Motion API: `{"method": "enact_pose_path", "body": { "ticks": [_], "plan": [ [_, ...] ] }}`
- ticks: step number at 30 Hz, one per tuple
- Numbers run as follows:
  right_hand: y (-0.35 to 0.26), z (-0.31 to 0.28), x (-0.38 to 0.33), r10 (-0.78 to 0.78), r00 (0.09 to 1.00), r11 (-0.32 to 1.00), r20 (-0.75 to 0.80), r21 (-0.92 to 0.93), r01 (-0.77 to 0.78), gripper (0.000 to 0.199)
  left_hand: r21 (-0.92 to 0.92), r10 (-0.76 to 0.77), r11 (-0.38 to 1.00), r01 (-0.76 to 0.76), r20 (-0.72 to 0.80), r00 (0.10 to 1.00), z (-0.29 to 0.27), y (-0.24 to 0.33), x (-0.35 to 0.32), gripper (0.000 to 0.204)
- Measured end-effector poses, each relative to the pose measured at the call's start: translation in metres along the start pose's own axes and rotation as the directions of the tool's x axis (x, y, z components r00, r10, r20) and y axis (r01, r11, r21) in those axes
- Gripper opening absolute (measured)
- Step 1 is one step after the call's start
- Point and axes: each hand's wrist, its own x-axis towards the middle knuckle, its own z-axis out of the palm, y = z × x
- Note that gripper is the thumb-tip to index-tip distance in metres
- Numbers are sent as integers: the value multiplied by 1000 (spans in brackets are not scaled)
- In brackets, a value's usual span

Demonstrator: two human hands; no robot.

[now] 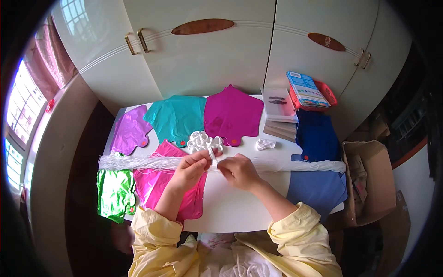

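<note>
Over the middle of the table, my left hand [190, 169] is closed, thumb and fingers pinching a small white looped strip [212, 156]. My right hand [240, 171] closes on the lower end of that strip from the other side. Its exact kind is too small to tell. Just beyond my fingers sits a heap of white rings [199, 137], several of them like little rolled ribbons. A long bundle of white strings [138, 163] runs across the table, passing below both hands. Right of the rings lies a crumpled white piece [265, 144].
Flat foil balloons lie around: purple [130, 131], teal [177, 117], magenta [233, 113], green [113, 194], pink [189, 196], navy [318, 134] and slate blue [318, 187]. A red basket [326, 92] with blue packets and a clear box [279, 106] stand back right. A cardboard box [376, 184] is beside the table.
</note>
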Motion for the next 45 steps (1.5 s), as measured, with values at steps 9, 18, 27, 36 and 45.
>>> {"method": "enact_pose_path", "body": {
  "ticks": [9, 18, 27, 36, 45],
  "plan": [
    [6, 1, -3, 134, 991, 987, 26, -94, -131, 4, 54, -114, 993, 109, 95, 989, -19, -12, -2, 19],
    [6, 1, -2, 153, 988, 988, -17, 26, -153, 3, 226, -99, 972, 71, 117, 988, -9, -9, 1, 18],
    [6, -1, 2, 141, 983, 990, -115, 24, -140, 3, 254, -128, 963, 85, 159, 979, -19, -13, 0, 22],
    [0, 1, 3, -6, 992, 999, -125, -42, 1, 6, 301, -16, 954, 6, 33, 999, -14, -17, 4, 32],
    [2, -11, 7, 13, 980, 994, -198, -100, -34, 7, 489, -139, 862, 130, -18, 990, -13, -19, 3, 17]
  ]
}}
